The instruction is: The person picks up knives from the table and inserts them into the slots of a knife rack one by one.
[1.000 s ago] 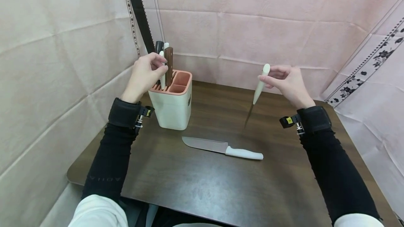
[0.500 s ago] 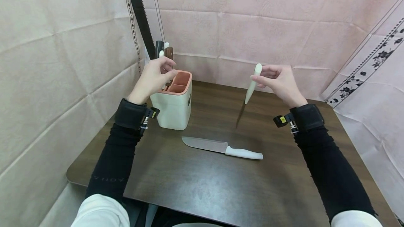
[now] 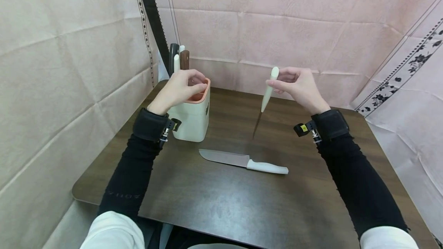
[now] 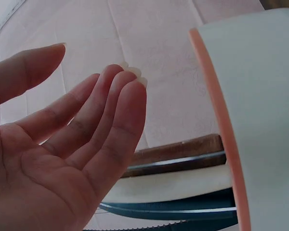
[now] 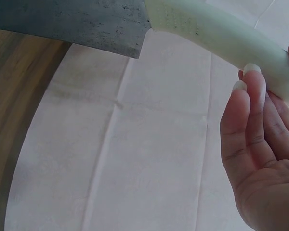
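My right hand pinches the pale green handle of a knife near its butt end. The blade points down above the table; the right wrist view shows its dark, wide blade. My left hand hovers over the pale green knife block with its pinkish-orange rim. In the left wrist view, the left hand has loosely bent fingers with nothing between them. Several knives stand in the block's slots, among them a brown-handled knife, a black-handled one and white-handled ones. The left hand partly hides the block's top.
A knife with a white handle lies flat on the brown wooden table, its blade toward the left. Light cloth hangs behind the table and along both sides. The block stands near the back left edge.
My left hand has moved right and down from beside the knife handles to over the block's rim. The right hand has carried its knife leftward.
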The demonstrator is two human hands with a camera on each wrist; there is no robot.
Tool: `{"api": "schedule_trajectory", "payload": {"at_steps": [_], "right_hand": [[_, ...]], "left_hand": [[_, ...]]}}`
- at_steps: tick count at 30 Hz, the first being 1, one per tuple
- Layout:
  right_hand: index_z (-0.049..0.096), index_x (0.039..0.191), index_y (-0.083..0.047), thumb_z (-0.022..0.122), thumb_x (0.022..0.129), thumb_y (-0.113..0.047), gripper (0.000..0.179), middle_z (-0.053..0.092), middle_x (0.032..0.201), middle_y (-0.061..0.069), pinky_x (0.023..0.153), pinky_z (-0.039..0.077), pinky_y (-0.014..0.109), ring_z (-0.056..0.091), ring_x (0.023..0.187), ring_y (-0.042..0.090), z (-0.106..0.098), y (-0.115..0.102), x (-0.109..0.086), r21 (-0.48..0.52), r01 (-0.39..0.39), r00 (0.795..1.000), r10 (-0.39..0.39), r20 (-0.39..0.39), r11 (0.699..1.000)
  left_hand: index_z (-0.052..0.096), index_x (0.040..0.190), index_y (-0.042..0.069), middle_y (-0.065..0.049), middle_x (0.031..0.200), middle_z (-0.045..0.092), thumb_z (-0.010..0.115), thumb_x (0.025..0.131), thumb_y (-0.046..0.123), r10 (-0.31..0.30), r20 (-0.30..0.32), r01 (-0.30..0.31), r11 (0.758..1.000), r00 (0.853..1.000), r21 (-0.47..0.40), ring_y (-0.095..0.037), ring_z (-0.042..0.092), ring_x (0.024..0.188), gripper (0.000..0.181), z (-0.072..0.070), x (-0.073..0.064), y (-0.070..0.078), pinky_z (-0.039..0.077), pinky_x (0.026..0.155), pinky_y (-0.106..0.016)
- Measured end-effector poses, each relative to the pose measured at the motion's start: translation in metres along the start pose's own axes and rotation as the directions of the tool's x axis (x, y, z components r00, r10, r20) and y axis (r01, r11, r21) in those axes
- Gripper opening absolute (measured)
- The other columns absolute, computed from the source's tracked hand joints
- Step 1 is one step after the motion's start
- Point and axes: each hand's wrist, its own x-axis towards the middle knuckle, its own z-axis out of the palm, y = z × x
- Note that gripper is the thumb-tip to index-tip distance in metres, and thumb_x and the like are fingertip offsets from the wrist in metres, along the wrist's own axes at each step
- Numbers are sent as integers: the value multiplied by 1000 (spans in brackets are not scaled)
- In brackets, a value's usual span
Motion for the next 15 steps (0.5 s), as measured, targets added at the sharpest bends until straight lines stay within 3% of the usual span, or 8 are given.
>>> {"api": "schedule_trajectory", "payload": {"at_steps": [5, 9, 15], "right_hand": [[70, 106, -10, 77, 82, -23, 28, 74, 89, -9, 69, 56, 22, 70, 81, 11, 3, -3, 1, -5, 8, 1000, -8, 6, 1000], [70, 106, -9, 78, 81, -25, 30, 74, 87, -9, 70, 56, 23, 69, 77, 8, 6, -5, 3, -16, -1, 1000, 1, 12, 1000], [70, 106, -6, 78, 81, -25, 32, 75, 86, -9, 69, 56, 24, 69, 75, 8, 12, -9, 6, 2, -7, 999, 7, 36, 1000]], "left_hand": [[62, 119, 9, -11, 112, 69, 59, 95, 24, -3, 39, 2, 1000, 999, 17, -23, 62, 105, 29, 3, 1, 2, 45, 94, -43], [61, 121, 4, -16, 112, 68, 58, 95, 20, 37, 53, -36, 999, 998, -4, -26, 63, 100, 30, 6, 2, 3, 47, 91, -39], [59, 124, 5, -15, 113, 67, 59, 95, 19, 46, 82, -45, 999, 996, -13, -27, 62, 90, 32, 10, 4, 8, 47, 68, -26]]}}
